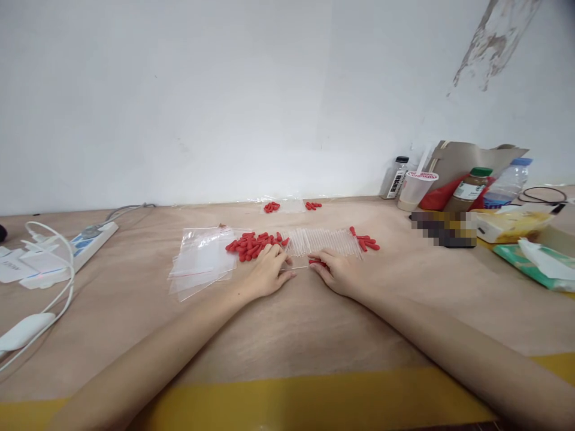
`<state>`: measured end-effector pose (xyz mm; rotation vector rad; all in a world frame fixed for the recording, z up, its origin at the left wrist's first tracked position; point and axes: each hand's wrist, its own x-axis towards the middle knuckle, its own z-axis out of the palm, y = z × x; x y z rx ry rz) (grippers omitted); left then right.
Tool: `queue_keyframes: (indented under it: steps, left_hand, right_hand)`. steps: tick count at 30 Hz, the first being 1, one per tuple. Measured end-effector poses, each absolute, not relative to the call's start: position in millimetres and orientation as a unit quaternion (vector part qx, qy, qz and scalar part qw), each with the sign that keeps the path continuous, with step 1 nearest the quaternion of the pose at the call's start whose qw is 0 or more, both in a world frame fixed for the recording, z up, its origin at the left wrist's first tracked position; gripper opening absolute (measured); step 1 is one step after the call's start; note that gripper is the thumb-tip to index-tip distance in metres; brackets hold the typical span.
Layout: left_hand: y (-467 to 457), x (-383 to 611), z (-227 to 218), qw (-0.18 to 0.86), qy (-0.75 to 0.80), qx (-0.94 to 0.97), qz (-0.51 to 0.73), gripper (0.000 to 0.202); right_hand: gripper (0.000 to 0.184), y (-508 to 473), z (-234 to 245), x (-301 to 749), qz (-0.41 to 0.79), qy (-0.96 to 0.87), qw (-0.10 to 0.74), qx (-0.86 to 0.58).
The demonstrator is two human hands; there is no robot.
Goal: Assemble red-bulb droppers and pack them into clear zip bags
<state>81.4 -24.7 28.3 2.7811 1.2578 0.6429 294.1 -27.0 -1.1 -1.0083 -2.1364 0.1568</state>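
Note:
A thin clear tube spans the small gap between my two hands, low over the table. My left hand pinches its left end. Closed around a red rubber bulb at the tube's right end is my right hand; its fingers partly hide the bulb, so whether the tube is inside it I cannot tell. Just beyond both hands lies a row of clear tubes. A pile of red rubber bulbs sits by my left hand, and several red-tipped pieces lie right of the row.
Clear zip bags lie left of the pile. A bagged set with red bulbs rests near the wall. On the left are a power strip and white cables. Bottles, a cup and a tissue pack stand right.

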Motion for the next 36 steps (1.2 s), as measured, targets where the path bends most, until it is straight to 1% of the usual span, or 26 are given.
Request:
queue_keyframes:
  steps: [3, 7, 10, 17, 23, 28, 36]
  left_hand:
    - [-20, 86, 20, 0.01, 0.41, 0.89, 0.2, 0.019]
    - [-21, 82, 13, 0.006, 0.429, 0.869, 0.246, 0.016]
    - [-23, 79, 13, 0.027, 0.421, 0.866, 0.268, 0.012]
    - [-24, 81, 15, 0.052, 0.398, 0.877, 0.263, 0.014]
    - [-23, 79, 14, 0.046, 0.378, 0.886, 0.265, 0.016]
    - [-23, 77, 15, 0.059, 0.336, 0.896, 0.283, 0.021]
    - [-25, 76, 14, 0.066, 0.336, 0.896, 0.281, 0.022]
  right_hand:
    - [0.021, -22, -1, 291, 0.074, -0.836, 0.38, -0.389]
    - [0.019, -22, 2, 291, 0.092, -0.835, 0.399, -0.367]
    - [0.016, -26, 5, 293, 0.108, -0.839, 0.396, -0.357]
    - [0.012, -33, 9, 292, 0.129, -0.847, 0.388, -0.34]
    - [0.014, -32, 7, 292, 0.141, -0.845, 0.385, -0.342]
    - [0.021, -29, 5, 292, 0.134, -0.859, 0.392, -0.302]
    - [0.021, -28, 1, 291, 0.108, -0.861, 0.404, -0.288]
